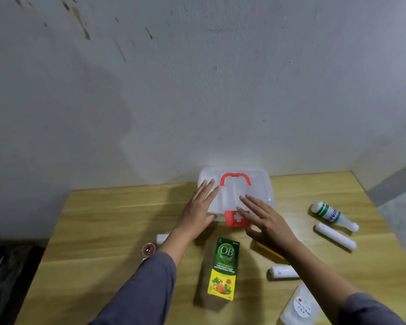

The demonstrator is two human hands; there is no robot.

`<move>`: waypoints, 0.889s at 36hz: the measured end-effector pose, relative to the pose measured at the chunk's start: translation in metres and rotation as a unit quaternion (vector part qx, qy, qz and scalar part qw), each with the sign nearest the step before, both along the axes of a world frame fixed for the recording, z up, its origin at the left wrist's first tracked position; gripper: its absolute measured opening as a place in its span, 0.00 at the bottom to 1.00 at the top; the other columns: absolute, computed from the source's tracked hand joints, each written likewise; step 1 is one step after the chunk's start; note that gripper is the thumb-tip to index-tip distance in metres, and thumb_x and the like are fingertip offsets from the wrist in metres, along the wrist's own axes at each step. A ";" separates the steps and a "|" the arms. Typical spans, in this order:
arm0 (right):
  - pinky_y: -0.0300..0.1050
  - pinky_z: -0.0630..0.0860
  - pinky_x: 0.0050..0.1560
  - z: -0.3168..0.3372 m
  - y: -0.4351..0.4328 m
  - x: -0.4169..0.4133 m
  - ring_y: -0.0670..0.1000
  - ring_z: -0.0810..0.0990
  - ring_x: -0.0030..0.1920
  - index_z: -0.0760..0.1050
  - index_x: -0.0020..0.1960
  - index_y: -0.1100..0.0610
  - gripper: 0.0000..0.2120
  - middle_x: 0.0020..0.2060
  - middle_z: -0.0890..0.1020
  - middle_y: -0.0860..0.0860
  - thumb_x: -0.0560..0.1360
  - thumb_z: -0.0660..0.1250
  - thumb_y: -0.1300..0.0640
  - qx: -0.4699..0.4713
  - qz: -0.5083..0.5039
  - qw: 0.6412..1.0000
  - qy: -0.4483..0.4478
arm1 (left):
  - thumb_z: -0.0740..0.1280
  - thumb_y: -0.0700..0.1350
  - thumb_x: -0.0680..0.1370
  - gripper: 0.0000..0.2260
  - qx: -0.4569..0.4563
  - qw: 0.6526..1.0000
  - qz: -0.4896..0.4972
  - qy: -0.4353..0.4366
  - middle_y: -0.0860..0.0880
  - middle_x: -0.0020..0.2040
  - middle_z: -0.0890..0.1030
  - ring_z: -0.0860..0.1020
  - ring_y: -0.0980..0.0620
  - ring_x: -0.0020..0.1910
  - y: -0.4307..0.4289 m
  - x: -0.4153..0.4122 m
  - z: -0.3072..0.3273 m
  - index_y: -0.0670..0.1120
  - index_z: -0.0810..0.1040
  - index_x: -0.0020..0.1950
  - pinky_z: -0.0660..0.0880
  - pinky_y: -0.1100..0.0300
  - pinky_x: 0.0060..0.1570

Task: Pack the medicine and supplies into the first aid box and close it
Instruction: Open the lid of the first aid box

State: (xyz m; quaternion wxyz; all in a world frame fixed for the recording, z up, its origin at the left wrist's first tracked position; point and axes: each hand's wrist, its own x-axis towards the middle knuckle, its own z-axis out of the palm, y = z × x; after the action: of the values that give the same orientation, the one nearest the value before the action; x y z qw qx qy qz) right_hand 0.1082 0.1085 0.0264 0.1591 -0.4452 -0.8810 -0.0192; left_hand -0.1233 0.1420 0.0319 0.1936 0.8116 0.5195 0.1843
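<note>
A translucent white first aid box point(258, 184) with a red handle and a red cross latch point(233, 219) stands shut at the table's far edge. My left hand point(198, 207) rests flat on the lid's left part, fingers spread. My right hand point(265, 219) hovers over the lid's front right, partly covering the latch, and holds nothing. In front of the box stands a green and yellow OB herbal carton point(224, 268). A white bottle with green bands point(333, 215) and a white gauze roll point(335, 235) lie at the right. Another roll point(284, 272) lies near my right forearm.
A yellow item point(267, 250) shows partly under my right wrist. A small red-lidded jar point(148, 249) and a white roll point(161, 238) sit behind my left forearm. A clear packet with a round label point(300, 306) lies at the front right. The wooden table point(103, 219) meets a grey wall.
</note>
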 end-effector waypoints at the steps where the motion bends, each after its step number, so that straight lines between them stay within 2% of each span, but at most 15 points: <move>1: 0.53 0.71 0.62 0.001 -0.001 0.000 0.57 0.74 0.65 0.76 0.61 0.55 0.25 0.65 0.75 0.56 0.66 0.75 0.52 0.005 0.005 1.000 0.004 | 0.68 0.41 0.73 0.35 -0.003 1.000 0.001 -0.001 0.54 0.77 0.51 0.42 0.60 0.73 0.000 0.000 0.000 0.52 0.53 0.75 0.47 0.63 0.72; 3: 0.51 0.75 0.60 0.005 -0.002 -0.002 0.55 0.76 0.64 0.79 0.57 0.55 0.16 0.63 0.78 0.56 0.72 0.65 0.52 0.017 0.002 1.000 0.019 | 0.68 0.41 0.74 0.35 -0.007 1.000 0.002 0.005 0.57 0.76 0.48 0.40 0.61 0.73 -0.001 0.001 0.000 0.52 0.52 0.75 0.48 0.63 0.72; 6: 0.47 0.79 0.56 0.014 -0.001 -0.009 0.52 0.80 0.59 0.81 0.54 0.55 0.15 0.57 0.82 0.53 0.75 0.59 0.52 0.027 -0.011 0.999 0.039 | 0.67 0.43 0.75 0.37 -0.012 1.000 0.014 0.016 0.58 0.74 0.40 0.36 0.59 0.72 -0.003 0.003 -0.001 0.50 0.47 0.76 0.49 0.62 0.71; 11: 0.45 0.83 0.48 0.029 0.002 -0.009 0.48 0.80 0.58 0.83 0.50 0.53 0.08 0.55 0.83 0.49 0.71 0.71 0.56 -0.009 -0.042 0.996 0.079 | 0.68 0.45 0.74 0.41 -0.034 0.998 0.055 -0.003 0.56 0.73 0.35 0.34 0.56 0.73 -0.005 0.010 0.002 0.48 0.41 0.76 0.48 0.62 0.70; 14: 0.47 0.83 0.46 0.040 0.002 -0.011 0.48 0.80 0.58 0.82 0.49 0.52 0.08 0.55 0.83 0.48 0.70 0.72 0.57 -0.046 -0.058 0.993 0.094 | 0.71 0.46 0.72 0.46 -0.067 0.992 0.098 -0.050 0.55 0.73 0.33 0.34 0.56 0.73 -0.006 0.012 0.003 0.47 0.38 0.75 0.43 0.63 0.71; 17: 0.47 0.82 0.50 0.049 0.006 -0.008 0.46 0.78 0.62 0.82 0.51 0.50 0.08 0.58 0.82 0.45 0.73 0.69 0.55 -0.071 -0.061 0.989 0.113 | 0.75 0.45 0.68 0.51 -0.099 0.978 0.142 -0.113 0.51 0.76 0.37 0.38 0.55 0.74 -0.007 0.011 0.001 0.46 0.38 0.75 0.46 0.58 0.74; 20: 0.47 0.82 0.51 0.063 0.013 -0.004 0.45 0.77 0.62 0.81 0.52 0.49 0.08 0.57 0.82 0.44 0.74 0.68 0.53 -0.082 -0.049 0.986 0.136 | 0.78 0.45 0.63 0.54 -0.136 0.955 0.175 -0.196 0.51 0.77 0.51 0.52 0.53 0.75 -0.006 0.010 0.005 0.48 0.43 0.76 0.58 0.57 0.71; 22: 0.47 0.81 0.52 0.075 0.020 -0.002 0.46 0.78 0.62 0.81 0.53 0.50 0.09 0.56 0.82 0.45 0.73 0.69 0.54 -0.086 -0.034 0.985 0.146 | 0.80 0.46 0.60 0.49 -0.144 0.942 0.176 -0.247 0.52 0.71 0.65 0.66 0.53 0.70 -0.005 0.008 0.003 0.53 0.54 0.72 0.69 0.55 0.65; 24: 0.46 0.80 0.54 0.089 0.030 0.000 0.47 0.79 0.60 0.81 0.55 0.51 0.11 0.55 0.83 0.47 0.73 0.69 0.54 -0.091 -0.019 0.982 0.166 | 0.79 0.50 0.59 0.43 -0.150 0.940 0.165 -0.257 0.52 0.64 0.72 0.72 0.55 0.64 -0.006 0.005 -0.002 0.54 0.61 0.68 0.74 0.51 0.61; 26: 0.46 0.79 0.56 0.101 0.041 0.001 0.49 0.80 0.58 0.81 0.56 0.54 0.12 0.54 0.84 0.51 0.73 0.70 0.56 -0.082 -0.016 0.977 0.194 | 0.78 0.55 0.61 0.43 -0.162 0.945 0.155 -0.237 0.52 0.66 0.71 0.70 0.54 0.65 -0.009 0.003 -0.009 0.54 0.60 0.70 0.72 0.47 0.63; 29: 0.41 0.74 0.61 0.113 0.062 0.000 0.51 0.80 0.58 0.80 0.56 0.58 0.12 0.53 0.84 0.54 0.72 0.70 0.60 -0.058 -0.037 0.968 0.241 | 0.75 0.61 0.62 0.49 -0.183 0.948 0.159 -0.205 0.49 0.74 0.61 0.62 0.49 0.73 -0.012 0.003 -0.017 0.55 0.51 0.74 0.67 0.42 0.67; 32: 0.43 0.72 0.63 0.116 0.081 -0.001 0.53 0.78 0.61 0.80 0.57 0.57 0.12 0.55 0.83 0.54 0.73 0.69 0.59 -0.042 -0.073 0.964 0.251 | 0.76 0.59 0.63 0.49 -0.196 0.945 0.164 -0.204 0.49 0.76 0.57 0.59 0.47 0.74 -0.015 0.006 -0.012 0.54 0.49 0.75 0.66 0.41 0.68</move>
State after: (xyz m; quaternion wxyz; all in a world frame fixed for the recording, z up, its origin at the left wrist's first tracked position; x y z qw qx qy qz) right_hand 0.1077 0.1891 0.1421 0.3544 -0.5048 -0.7781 0.1187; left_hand -0.1172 0.1271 0.0197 0.4176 0.6060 0.6208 0.2700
